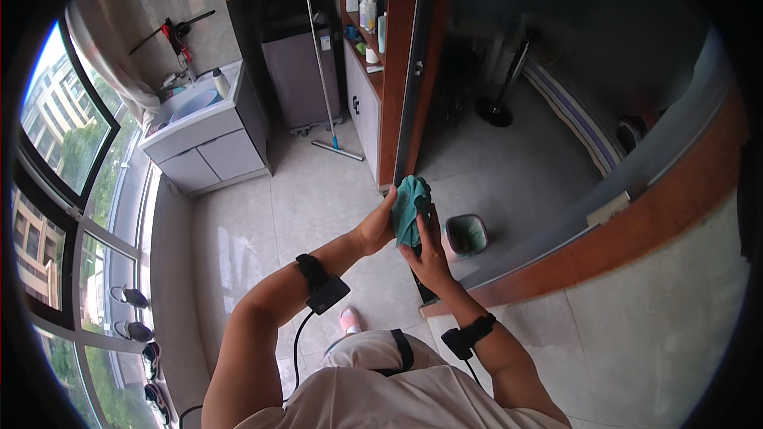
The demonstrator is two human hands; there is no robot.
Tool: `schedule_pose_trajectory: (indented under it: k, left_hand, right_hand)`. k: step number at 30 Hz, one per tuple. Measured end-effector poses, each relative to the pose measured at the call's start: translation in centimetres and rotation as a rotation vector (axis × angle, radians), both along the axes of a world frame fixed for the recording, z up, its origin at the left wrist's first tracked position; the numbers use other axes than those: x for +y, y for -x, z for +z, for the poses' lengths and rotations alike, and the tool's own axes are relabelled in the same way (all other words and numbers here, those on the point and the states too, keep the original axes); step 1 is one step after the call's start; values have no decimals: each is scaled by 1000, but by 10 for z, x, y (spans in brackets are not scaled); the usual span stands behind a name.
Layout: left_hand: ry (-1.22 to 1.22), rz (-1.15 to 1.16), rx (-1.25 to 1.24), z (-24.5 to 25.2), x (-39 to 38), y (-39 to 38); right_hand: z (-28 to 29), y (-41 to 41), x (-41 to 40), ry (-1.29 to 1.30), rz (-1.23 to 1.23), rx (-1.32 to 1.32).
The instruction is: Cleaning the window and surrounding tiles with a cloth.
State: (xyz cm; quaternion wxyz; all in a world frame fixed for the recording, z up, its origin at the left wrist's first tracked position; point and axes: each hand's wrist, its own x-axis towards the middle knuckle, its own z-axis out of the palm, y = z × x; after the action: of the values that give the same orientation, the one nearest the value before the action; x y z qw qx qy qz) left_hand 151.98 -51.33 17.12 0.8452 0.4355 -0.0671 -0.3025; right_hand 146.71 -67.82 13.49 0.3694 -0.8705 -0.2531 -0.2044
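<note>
A crumpled teal cloth [410,208] is held between my two hands, in front of my body at about the middle of the view. My left hand [377,225] grips its left side, the thumb lying along the upper edge. Against the lower right side of the cloth, my right hand [430,257] presses with its fingers spread. Some fingers of both hands are hidden behind the fabric. The cloth hangs over the threshold beside the brown door frame [390,101]. A small waste bin [468,227] with a liner stands on the floor just right of my right hand.
A washbasin cabinet [208,155] stands under the window at the left. A floor squeegee [325,77] leans against a covered appliance [292,80]. Bottles [368,9] fill shelves by the doorway. Shoes [152,362] line the sill. A black-based stand [495,113] is in the darker room.
</note>
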Motion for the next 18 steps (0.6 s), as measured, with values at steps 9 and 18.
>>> schedule_pose_trajectory:
  k: [9, 18]
  left_hand:
    - [-389, 3, -248, 7, 133, -108]
    - [-608, 211, -411, 37, 213, -188]
  right_hand:
    - [16, -155, 115, -511, -5, 206]
    - [168, -333, 118, -909, -130, -54]
